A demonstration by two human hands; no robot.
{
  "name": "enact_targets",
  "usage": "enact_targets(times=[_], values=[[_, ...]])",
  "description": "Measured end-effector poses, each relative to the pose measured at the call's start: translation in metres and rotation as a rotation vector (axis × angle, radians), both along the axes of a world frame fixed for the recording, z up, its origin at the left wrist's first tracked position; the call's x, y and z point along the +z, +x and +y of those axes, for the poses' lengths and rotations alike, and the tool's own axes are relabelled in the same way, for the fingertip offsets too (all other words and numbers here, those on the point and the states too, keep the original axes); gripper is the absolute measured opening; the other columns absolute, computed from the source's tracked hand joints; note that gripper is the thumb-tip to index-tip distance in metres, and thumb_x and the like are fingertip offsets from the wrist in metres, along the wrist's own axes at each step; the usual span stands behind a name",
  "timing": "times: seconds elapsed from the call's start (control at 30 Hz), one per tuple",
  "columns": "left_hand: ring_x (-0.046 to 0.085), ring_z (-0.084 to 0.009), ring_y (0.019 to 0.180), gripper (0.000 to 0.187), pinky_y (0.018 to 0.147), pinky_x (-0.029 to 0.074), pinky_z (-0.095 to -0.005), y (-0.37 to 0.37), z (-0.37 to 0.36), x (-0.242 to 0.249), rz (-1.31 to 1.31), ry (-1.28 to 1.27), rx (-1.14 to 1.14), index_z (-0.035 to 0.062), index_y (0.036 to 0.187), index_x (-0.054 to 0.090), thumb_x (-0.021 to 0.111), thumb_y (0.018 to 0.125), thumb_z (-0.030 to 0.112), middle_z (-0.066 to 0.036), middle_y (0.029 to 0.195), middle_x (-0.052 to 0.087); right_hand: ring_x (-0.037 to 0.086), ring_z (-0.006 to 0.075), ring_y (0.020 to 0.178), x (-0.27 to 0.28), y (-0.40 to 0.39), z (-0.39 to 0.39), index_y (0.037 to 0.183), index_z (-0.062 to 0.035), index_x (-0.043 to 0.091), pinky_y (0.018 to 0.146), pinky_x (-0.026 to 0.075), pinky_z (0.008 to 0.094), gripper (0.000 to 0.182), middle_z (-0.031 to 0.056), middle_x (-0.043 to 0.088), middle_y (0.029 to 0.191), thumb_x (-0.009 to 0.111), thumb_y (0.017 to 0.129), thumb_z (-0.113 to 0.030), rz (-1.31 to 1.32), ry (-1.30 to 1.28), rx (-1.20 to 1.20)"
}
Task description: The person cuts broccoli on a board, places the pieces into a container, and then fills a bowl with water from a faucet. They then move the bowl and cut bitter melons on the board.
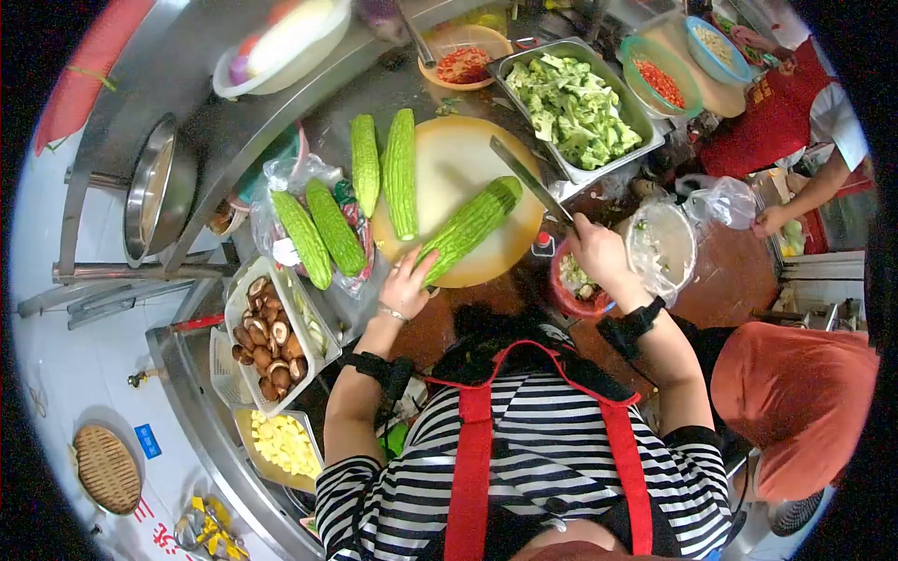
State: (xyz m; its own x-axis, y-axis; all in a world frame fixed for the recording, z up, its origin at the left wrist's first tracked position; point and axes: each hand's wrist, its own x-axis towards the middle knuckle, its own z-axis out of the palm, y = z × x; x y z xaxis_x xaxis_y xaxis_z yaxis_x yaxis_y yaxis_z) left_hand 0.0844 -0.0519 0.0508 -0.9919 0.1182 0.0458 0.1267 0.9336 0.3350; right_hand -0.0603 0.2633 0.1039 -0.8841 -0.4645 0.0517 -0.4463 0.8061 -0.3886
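Note:
My left hand is closed around the near end of a long green bitter melon. The melon lies slantwise on a round cutting board. In my right hand is the handle of a kitchen knife. Its blade points up and left over the board's right edge, just beyond the melon's far end. One bitter melon rests on the board's left edge, and another bitter melon lies beside it. Two more, a bitter melon and a bitter melon, are on a plastic bag.
A metal tray of chopped greens stands beyond the board, beside a bowl of chopped red pepper. Mushrooms fill a container at left. A lined bucket is by my right hand. Another person's arm reaches in at right.

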Motion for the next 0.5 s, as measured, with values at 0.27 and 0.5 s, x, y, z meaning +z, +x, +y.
enact_targets(times=[0.27, 0.5], values=[[0.042, -0.0364, 0.108, 0.081, 0.092, 0.036, -0.0434, -0.027, 0.017, 0.013, -0.029, -0.147, 0.014, 0.013, 0.129, 0.027, 0.07, 0.06, 0.017, -0.016, 0.129, 0.03, 0.059, 0.0284, 0.054, -0.061, -0.015, -0.029, 0.084, -0.0054, 0.046, 0.045, 0.046, 0.0395, 0.013, 0.0134, 0.058, 0.059, 0.048, 0.075, -0.015, 0.046, 0.218, 0.087], [0.049, -0.0334, 0.103, 0.084, 0.086, 0.042, -0.0394, -0.105, 0.05, 0.021, -0.344, -0.151, 0.243, 0.0105, 0.13, 0.025, 0.067, 0.062, 0.035, -0.019, 0.119, 0.044, 0.06, 0.0317, 0.061, -0.07, -0.021, -0.033, 0.089, -0.0047, 0.047, 0.053, 0.047, 0.0443, 0.022, 0.0153, 0.06, 0.066, 0.048, 0.079, -0.024, -0.109, 0.185, 0.002]])
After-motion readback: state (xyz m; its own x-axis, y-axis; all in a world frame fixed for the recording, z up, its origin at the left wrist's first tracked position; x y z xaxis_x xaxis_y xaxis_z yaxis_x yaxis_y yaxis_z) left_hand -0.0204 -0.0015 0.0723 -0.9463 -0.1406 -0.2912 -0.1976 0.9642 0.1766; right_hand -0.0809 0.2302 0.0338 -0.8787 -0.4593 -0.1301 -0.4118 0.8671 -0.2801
